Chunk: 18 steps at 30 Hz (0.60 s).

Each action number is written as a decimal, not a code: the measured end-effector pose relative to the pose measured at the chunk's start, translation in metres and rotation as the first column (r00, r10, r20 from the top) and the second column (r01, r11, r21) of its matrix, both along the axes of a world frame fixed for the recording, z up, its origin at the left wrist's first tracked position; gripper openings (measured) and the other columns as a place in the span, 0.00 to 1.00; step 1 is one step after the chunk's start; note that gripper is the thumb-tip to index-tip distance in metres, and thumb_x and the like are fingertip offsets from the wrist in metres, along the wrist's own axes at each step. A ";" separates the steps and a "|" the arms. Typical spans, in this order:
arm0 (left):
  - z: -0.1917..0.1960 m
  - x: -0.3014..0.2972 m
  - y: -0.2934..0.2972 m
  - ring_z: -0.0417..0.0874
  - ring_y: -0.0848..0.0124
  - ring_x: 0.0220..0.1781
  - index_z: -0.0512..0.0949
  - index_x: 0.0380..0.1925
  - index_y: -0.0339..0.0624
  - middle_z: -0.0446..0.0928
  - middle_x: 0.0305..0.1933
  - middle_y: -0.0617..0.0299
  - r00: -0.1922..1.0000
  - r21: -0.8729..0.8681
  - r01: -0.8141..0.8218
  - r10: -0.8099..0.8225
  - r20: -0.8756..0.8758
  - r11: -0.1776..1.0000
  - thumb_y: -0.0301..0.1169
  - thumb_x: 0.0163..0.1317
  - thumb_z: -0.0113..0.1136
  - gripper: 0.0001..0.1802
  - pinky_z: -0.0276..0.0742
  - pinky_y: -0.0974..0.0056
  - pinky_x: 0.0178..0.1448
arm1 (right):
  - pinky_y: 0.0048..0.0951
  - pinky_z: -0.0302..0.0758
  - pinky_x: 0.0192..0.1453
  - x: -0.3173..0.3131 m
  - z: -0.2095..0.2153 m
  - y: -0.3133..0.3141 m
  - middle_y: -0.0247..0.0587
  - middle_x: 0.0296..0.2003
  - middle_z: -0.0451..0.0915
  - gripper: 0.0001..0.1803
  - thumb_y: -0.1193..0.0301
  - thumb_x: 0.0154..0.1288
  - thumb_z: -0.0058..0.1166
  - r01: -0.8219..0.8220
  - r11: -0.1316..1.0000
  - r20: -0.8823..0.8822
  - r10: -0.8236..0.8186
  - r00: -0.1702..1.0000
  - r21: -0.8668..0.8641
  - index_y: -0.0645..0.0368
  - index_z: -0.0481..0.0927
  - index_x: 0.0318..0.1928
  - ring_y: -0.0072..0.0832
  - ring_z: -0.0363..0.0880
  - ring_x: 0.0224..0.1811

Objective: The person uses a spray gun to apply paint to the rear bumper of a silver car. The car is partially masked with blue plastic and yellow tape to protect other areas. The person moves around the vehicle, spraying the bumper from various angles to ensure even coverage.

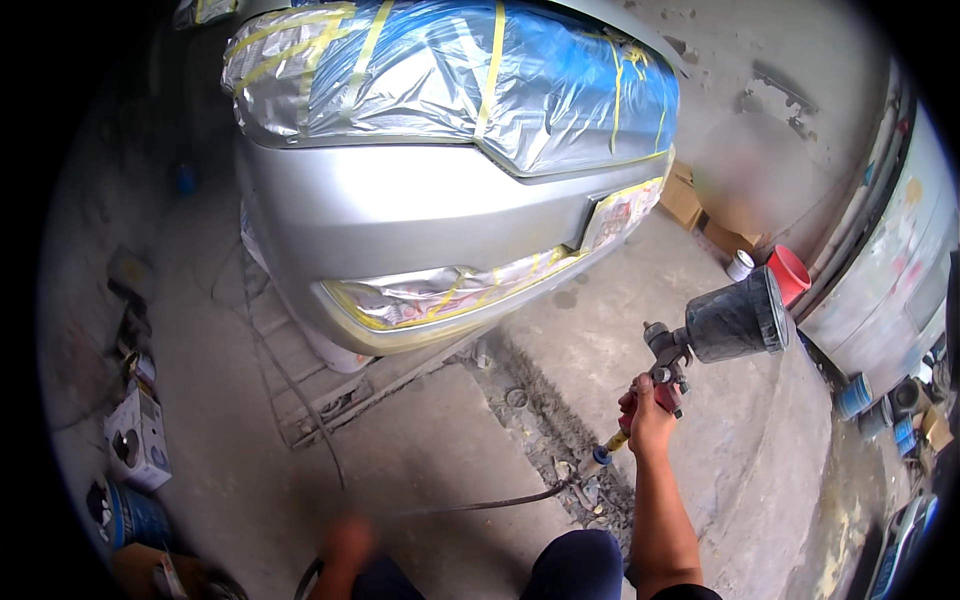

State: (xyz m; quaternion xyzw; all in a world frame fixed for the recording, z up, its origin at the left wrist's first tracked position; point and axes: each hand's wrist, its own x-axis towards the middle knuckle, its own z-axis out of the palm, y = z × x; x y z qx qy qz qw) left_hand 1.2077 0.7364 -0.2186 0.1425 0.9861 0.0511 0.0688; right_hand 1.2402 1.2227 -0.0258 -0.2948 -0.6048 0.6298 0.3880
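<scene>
- While I crouch on the concrete floor [420, 450], my right hand [648, 418] is closed around the grip of the spray gun [700, 335], at about four o'clock in my view.
- Its dark cup [737, 320] tilts up toward two o'clock, and a thin hose [500, 500] runs from under the grip toward seven o'clock.
- At six o'clock my left hand [348, 540] is low and blurred, near the hose; I cannot tell if it is open or closed.
- Toward twelve o'clock stands the silver bumper [420, 215] of a car, well apart from the gun; the body above is wrapped in plastic sheet [450, 80] with yellow tape [490, 70].
- I judge that the step is between passes: the gun points away from the bumper.
- The next move, I think, calls for bringing the nozzle to face the bare silver part and keeping the hose free of my knee [575, 560].
- A red bucket [790, 272] and cardboard boxes [685, 200] stay at two o'clock.
</scene>
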 end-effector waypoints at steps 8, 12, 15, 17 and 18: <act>-0.002 -0.003 0.016 0.80 0.52 0.36 0.79 0.34 0.44 0.79 0.31 0.51 0.997 -0.051 0.041 -0.038 0.072 0.998 0.38 0.48 0.64 0.14 0.75 0.51 0.42 | 0.19 0.69 0.30 0.031 -0.062 -0.045 0.32 0.25 0.77 0.17 0.60 0.64 0.56 -0.611 0.786 0.229 0.614 0.755 -0.093 0.61 0.75 0.44 0.18 0.73 0.26; 0.003 -0.001 0.021 0.80 0.52 0.36 0.79 0.35 0.44 0.79 0.30 0.51 0.997 -0.067 0.019 -0.013 0.079 0.998 0.38 0.48 0.63 0.15 0.75 0.50 0.42 | 0.22 0.69 0.24 0.013 -0.060 -0.026 0.33 0.18 0.77 0.09 0.69 0.60 0.59 -0.373 0.925 0.097 0.378 0.921 -0.065 0.61 0.78 0.28 0.18 0.73 0.19; 0.014 0.002 0.029 0.80 0.52 0.37 0.79 0.34 0.44 0.79 0.31 0.50 0.997 -0.053 0.034 -0.031 0.066 0.998 0.39 0.49 0.62 0.14 0.75 0.49 0.41 | 0.22 0.64 0.18 0.014 -0.058 0.004 0.33 0.14 0.74 0.19 0.59 0.62 0.57 -0.029 0.999 0.148 0.033 0.988 -0.031 0.60 0.76 0.21 0.18 0.69 0.14; -0.008 0.003 0.008 0.80 0.52 0.37 0.78 0.34 0.44 0.79 0.31 0.50 0.999 -0.070 0.025 -0.022 0.040 0.997 0.39 0.50 0.62 0.15 0.75 0.48 0.41 | 0.20 0.64 0.18 0.015 -0.062 0.018 0.35 0.17 0.75 0.17 0.58 0.63 0.57 0.077 0.996 0.105 -0.072 0.992 -0.045 0.60 0.77 0.32 0.18 0.69 0.15; -0.009 0.006 0.010 0.80 0.52 0.36 0.78 0.35 0.44 0.79 0.31 0.50 0.999 -0.087 0.025 -0.021 0.048 0.996 0.40 0.50 0.61 0.15 0.75 0.49 0.41 | 0.20 0.64 0.18 0.017 -0.063 0.022 0.35 0.18 0.75 0.17 0.57 0.63 0.56 0.113 0.991 0.081 -0.107 0.991 -0.071 0.60 0.77 0.36 0.18 0.70 0.15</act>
